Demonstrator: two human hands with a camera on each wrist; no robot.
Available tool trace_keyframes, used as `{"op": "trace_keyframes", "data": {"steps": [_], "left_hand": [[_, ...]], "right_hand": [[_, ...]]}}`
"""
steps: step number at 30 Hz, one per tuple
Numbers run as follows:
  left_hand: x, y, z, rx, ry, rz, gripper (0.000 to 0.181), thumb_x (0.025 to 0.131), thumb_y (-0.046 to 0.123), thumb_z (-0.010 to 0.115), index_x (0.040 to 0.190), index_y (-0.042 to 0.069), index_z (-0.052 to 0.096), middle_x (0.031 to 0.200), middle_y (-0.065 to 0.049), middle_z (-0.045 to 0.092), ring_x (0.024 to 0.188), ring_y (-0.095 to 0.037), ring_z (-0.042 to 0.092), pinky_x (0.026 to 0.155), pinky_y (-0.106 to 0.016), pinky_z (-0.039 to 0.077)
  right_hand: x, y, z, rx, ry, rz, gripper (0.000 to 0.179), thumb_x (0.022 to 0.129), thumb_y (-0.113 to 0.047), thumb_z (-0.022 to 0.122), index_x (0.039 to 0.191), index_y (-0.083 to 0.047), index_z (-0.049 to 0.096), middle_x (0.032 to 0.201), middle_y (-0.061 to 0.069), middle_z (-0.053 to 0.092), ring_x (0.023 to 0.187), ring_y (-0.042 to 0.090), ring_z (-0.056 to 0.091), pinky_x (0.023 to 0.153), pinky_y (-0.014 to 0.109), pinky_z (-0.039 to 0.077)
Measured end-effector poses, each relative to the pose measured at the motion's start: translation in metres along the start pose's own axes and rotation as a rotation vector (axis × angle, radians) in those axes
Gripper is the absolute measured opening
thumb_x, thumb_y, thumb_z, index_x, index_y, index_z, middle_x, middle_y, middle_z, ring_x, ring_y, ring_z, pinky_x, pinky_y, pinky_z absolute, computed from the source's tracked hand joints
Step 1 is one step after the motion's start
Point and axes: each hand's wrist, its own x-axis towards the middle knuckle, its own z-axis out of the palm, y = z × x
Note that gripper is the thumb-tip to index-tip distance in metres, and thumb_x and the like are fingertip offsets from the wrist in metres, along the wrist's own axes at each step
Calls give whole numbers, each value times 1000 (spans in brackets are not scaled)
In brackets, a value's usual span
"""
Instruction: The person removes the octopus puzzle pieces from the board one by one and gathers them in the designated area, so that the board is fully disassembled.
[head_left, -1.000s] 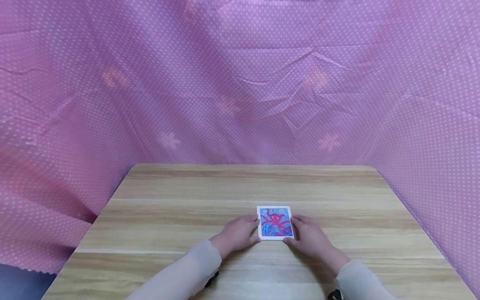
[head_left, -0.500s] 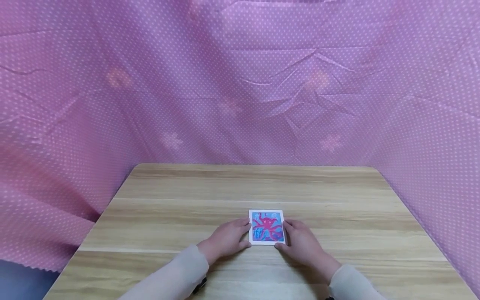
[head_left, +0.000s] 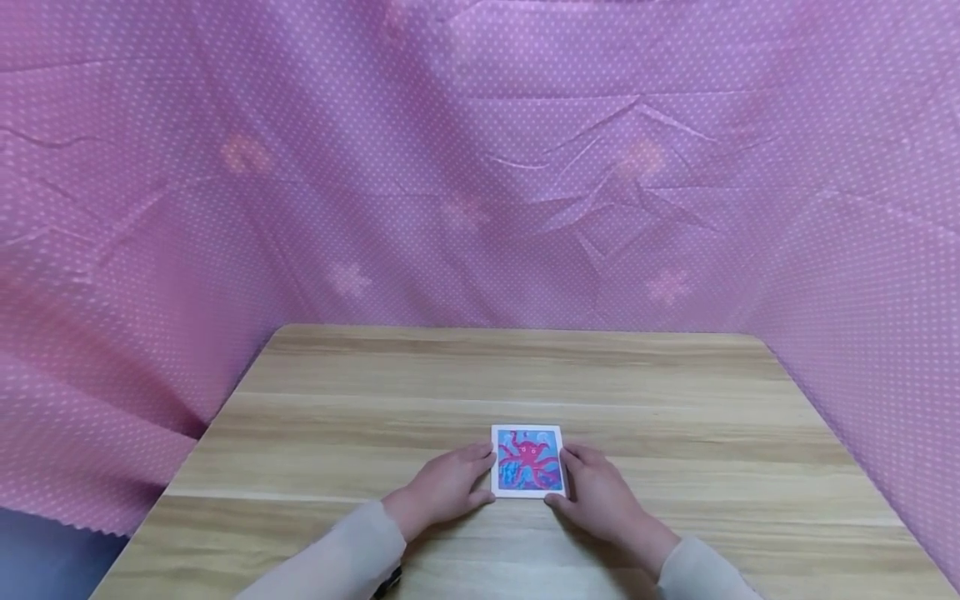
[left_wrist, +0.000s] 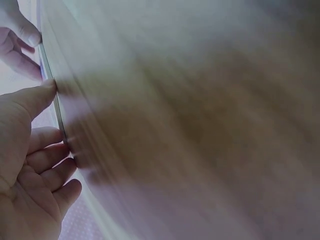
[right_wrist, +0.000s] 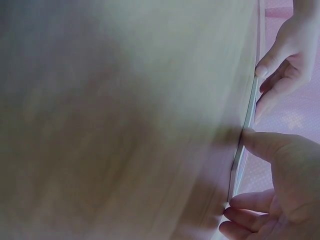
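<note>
We pinch the picture [head_left: 527,462] between left hand [head_left: 447,486] and right hand [head_left: 602,495], fingers and thumbs at its edges, probably to steady it without covering the octopus [head_left: 528,453].

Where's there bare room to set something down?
The table is bare between the octopus picture and the far edge, and outward from the left hand and right hand to the side edges. Crowded: the picture's sides, where the hands hold it.
</note>
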Motion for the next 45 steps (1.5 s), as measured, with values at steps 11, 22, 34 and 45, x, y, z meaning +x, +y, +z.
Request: {"op": "trace_keyframes", "data": {"steps": [11,22,34,45], "left_hand": [[-8,0,-1,-32,15,10,59,90,40,64,134,3,54,141,-12,47,131,-25,41,105,-36,35],[-9,2,-3,-34,-5,-5,60,90,42,63,136,4,52,143,-10,46,132,-22,40,106,-35,34],[-8,-1,0,-127,-40,-81,63,87,44,66,137,7,52,145,-9,42,132,-24,39,106,-38,34],[-8,1,1,-169,2,-47,55,90,43,64,139,22,52,144,-12,40,131,-28,38,104,-44,35]], "right_hand": [[-5,-6,-2,21,-11,7,72,77,-37,78,127,9,55,131,22,50,122,37,46,101,49,38],[-7,-5,-2,30,-6,9,73,77,-37,79,127,9,54,132,21,50,123,37,45,102,49,37],[-2,-2,-6,63,-26,9,65,80,-36,77,126,5,56,126,20,55,117,37,50,98,51,40],[23,-7,-14,75,10,7,61,81,-31,76,132,-5,55,124,16,56,112,34,55,96,49,43]]}}
